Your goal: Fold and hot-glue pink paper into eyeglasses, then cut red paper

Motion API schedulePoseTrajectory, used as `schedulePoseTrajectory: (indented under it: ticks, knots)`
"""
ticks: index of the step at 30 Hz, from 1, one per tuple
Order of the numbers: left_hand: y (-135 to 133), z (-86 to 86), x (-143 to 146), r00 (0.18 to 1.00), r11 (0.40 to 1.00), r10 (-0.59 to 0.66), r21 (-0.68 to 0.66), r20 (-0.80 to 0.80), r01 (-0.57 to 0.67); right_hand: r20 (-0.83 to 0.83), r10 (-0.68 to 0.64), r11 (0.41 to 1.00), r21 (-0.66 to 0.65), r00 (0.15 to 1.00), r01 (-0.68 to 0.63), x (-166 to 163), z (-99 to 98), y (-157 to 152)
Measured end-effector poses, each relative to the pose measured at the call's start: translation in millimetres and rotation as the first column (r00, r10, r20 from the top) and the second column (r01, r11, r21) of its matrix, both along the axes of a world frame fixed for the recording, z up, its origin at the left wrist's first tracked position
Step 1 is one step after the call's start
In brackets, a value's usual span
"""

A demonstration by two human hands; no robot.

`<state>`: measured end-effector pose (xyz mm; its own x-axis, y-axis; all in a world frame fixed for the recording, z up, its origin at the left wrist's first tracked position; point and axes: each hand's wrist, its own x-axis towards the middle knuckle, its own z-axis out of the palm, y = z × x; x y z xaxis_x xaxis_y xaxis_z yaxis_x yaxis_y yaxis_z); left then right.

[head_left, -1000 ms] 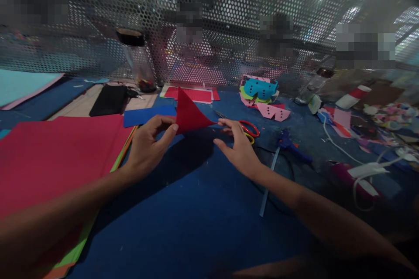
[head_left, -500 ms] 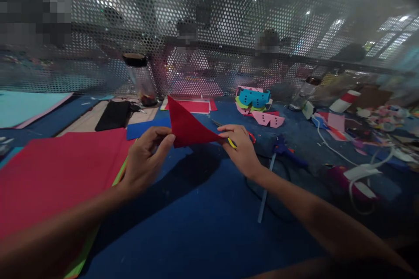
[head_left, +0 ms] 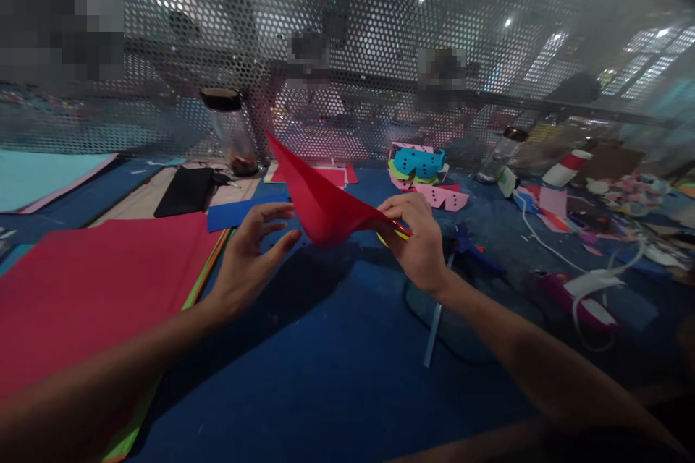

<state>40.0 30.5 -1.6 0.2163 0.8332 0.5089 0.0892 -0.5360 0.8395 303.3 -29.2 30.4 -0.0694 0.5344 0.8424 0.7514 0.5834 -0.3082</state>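
A folded red paper triangle (head_left: 320,199) is held up over the blue table (head_left: 326,362), its point tilted up and to the left. My right hand (head_left: 420,246) pinches its right corner. My left hand (head_left: 253,257) hovers just left of the paper with fingers spread, fingertips close to its lower edge but not gripping it. A yellow and red scissors handle (head_left: 400,235) peeks out under my right hand.
A stack of red sheets (head_left: 81,282) lies at left, with a blue paper piece (head_left: 239,213), black pouch (head_left: 184,192) and jar (head_left: 231,130) behind. A blue glue gun (head_left: 472,246), white cable (head_left: 591,282) and coloured cutouts (head_left: 420,163) sit right. A perforated metal screen (head_left: 380,51) closes the back; people work beyond it.
My right hand took the paper's right corner and lifted it. My left hand let go and spread its fingers. The paper's tip rose and tilted left.
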Motion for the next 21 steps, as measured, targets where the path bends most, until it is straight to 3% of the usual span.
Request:
schedulePoseTrajectory:
  ticks: [5, 10, 14, 21]
  knots:
    - [-4, 4.1, 2, 0.998, 0.994, 0.029, -0.108, -0.050, -0.034, 0.048, -0.033, 0.996, 0.082, 0.998, 0.029, -3, 5.8, -6]
    - [-21, 5.5, 8, 0.978, 0.965, -0.204, -0.178, -0.053, 0.191, 0.107, 0.037, 0.995, 0.090, 0.994, -0.047, -13, 5.9, -15]
    - [-33, 0.4, 9, 0.928, 0.939, -0.342, -0.090, -0.148, 0.332, 0.106, 0.110, 0.994, 0.005, 0.988, -0.112, -24, 3.8, -22]
    - [-40, -6.3, 11, 0.919, 0.917, -0.247, 0.232, -0.309, 0.324, 0.097, 0.280, 0.955, -0.132, 0.955, -0.266, -39, -4.7, -27]
